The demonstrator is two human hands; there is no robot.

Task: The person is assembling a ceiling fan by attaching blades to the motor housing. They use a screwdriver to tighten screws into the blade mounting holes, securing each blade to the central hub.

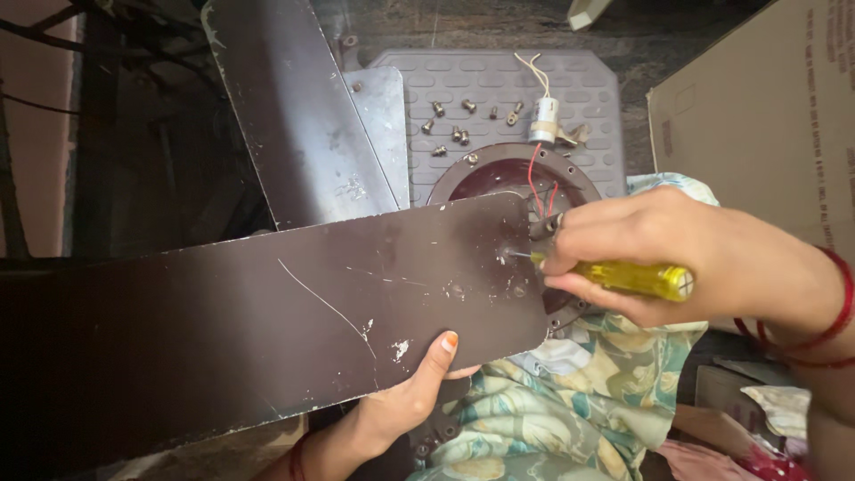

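Observation:
A long dark brown fan blade lies across my lap, its end resting on the round fan motor housing. My left hand grips the blade's near edge from below, thumb on top. My right hand is shut on a yellow-handled screwdriver, whose tip touches a screw at the blade's end near the housing. Red and white wires rise from the motor to a small white capacitor.
A second brown blade leans at the upper left. Several loose screws lie on a grey plastic stool top. A cardboard box stands at the right. Floral cloth covers my lap.

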